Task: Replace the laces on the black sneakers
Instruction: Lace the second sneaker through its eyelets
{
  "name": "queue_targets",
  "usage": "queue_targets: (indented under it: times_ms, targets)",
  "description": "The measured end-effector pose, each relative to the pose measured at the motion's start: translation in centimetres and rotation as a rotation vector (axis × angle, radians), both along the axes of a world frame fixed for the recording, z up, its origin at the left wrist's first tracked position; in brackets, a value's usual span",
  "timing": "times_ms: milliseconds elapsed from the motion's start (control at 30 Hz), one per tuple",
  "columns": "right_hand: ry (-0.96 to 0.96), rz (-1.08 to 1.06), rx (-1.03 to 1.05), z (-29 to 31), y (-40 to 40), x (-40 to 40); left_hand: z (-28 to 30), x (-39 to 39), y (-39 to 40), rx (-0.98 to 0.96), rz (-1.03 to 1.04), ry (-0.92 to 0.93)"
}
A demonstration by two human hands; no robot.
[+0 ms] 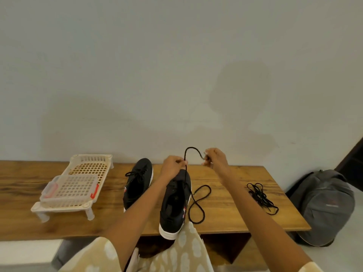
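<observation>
Together, two hands pinch one lace above two sneakers.

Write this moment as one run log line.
left hand: pinches lace | right hand: pinches lace end | near sneaker: partly laced

My left hand hides the near shoe's toe — the lace tip in my right hand blurs; worktop cut off left.

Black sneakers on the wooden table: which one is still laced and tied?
The far-left black sneaker, untouched, has a tied lace. The nearer black sneaker has open eyelets; both hands, left hand and right hand, pinch its loose black lace.
</observation>
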State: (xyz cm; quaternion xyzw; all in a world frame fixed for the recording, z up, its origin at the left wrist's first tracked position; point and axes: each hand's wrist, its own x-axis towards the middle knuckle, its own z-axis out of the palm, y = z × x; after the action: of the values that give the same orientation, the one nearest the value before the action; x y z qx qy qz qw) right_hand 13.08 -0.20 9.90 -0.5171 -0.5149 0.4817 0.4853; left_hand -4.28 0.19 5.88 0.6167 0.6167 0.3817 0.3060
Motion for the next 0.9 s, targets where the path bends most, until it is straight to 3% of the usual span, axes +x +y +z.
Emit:
queue_targets:
  times_ms: [100, 200, 333, 467, 600, 733, 900]
  targets:
    - [-0.453, 0.201, 0.026, -2.6, -1.1, -0.9, 3.1, 0.5, 0.1, 0.053, 0.04, -0.194]
    - [-0.536, 0.33, 0.033, -3.4, -2.2, -2.5, 4.9, 1.0, -0.5, 0.069, 0.058, -0.399]
    - [-0.55, 0.236, 0.116, -1.6, -2.4, -3.0, 5.7, 1.2, -1.5, 0.066, 0.024, -0.495]
    - [-0.542, 0.143, 0.093, -1.8, -2.2, -2.0, 4.3, -0.3, -1.6, 0.084, 0.029, -0.324]
    - [-0.433, 0.024, -0.054, -4.1, -1.9, -1.1, -0.1, -1.8, -2.4, -0.133, -0.023, -0.012]
    - [-0.564, -0.001, -0.156, -6.9, -1.6, -1.5, -5.0, -2.1, -4.2, -0.306, -0.08, 0.188]
    - [-0.668, 0.1, -0.276, -10.9, -0.6, -2.6, -7.8, -1.8, -4.4, -0.234, -0.008, 0.307]
